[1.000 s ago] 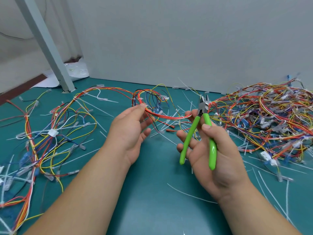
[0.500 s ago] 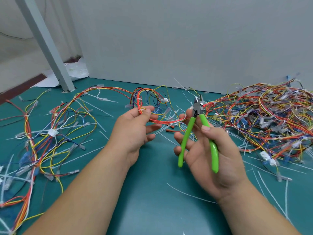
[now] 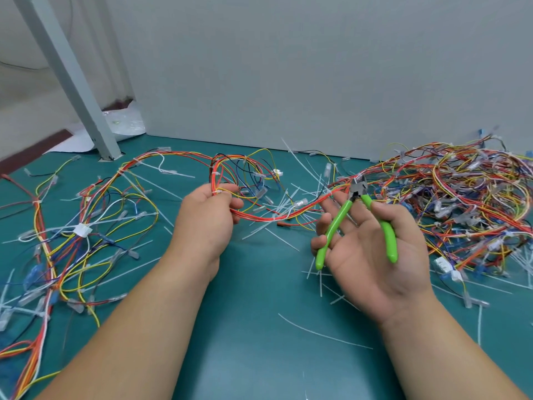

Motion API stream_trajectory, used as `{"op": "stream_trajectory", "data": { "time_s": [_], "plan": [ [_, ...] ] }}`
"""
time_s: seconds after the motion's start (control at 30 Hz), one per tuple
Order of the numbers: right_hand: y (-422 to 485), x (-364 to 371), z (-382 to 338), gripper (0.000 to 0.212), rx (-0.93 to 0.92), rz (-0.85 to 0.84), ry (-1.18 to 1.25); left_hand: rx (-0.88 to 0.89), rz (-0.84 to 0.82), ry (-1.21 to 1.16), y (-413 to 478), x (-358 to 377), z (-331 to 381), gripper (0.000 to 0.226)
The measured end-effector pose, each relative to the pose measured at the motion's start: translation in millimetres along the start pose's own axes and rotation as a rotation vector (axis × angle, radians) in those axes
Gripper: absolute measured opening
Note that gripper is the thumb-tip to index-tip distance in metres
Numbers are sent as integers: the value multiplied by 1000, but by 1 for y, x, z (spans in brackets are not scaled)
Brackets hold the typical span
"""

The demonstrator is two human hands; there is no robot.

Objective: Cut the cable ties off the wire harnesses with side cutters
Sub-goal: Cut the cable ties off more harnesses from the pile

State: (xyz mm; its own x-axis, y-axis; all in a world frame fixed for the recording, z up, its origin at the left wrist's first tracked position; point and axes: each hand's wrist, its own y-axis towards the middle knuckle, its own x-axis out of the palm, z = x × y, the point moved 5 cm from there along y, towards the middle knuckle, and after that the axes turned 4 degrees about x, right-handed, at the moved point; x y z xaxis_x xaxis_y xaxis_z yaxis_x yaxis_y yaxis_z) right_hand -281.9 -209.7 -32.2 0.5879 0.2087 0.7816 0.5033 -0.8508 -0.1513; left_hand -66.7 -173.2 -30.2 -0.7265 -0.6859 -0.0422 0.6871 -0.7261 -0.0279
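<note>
My left hand [image 3: 206, 217] pinches a red-orange wire harness [image 3: 288, 216] between thumb and fingers, at a white cable tie [image 3: 217, 192]. The harness runs right in a sagging arc towards the cutter jaws. My right hand [image 3: 372, 249] holds green-handled side cutters [image 3: 357, 217], palm up, with the handles spread. Their steel jaws [image 3: 358, 186] point away from me, close to the harness near the big pile.
A large tangled pile of harnesses [image 3: 461, 203] fills the right side of the green table [image 3: 259, 342]. More loose harnesses [image 3: 72, 226] lie on the left. Cut white tie pieces [image 3: 288, 203] litter the middle. A grey post [image 3: 80, 90] and wall [image 3: 317, 67] stand behind.
My left hand went from a flat palm under the harness to pinching it at a tie. My right hand tilted palm up and the cutter handles spread wider.
</note>
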Motion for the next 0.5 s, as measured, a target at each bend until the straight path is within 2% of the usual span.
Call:
{"op": "stream_trajectory", "data": {
  "time_s": [0.07,0.13,0.2,0.3,0.37,0.4,0.47,0.5],
  "plan": [
    [0,-1,-2,57,-15,-14,-4,7,40,65,1,-3,1,23],
    [1,-3,-3,58,-33,-13,-21,78,108,188,-1,-8,3,41],
    [2,-3,-2,56,-46,-19,-31,316,200,397,-8,-11,15,59],
    [1,0,2,61,-57,-34,-94,679,252,530,-32,-1,33,50],
    [-1,4,7,60,-60,-62,-172,734,160,577,-37,10,34,31],
    [-2,7,10,61,-58,-88,-216,702,59,576,-37,16,31,30],
    [-5,12,16,67,-57,-153,-307,616,-169,496,-35,26,22,48],
    [-7,14,19,68,-56,-194,-346,588,-250,458,-36,30,19,50]
  ]
}}
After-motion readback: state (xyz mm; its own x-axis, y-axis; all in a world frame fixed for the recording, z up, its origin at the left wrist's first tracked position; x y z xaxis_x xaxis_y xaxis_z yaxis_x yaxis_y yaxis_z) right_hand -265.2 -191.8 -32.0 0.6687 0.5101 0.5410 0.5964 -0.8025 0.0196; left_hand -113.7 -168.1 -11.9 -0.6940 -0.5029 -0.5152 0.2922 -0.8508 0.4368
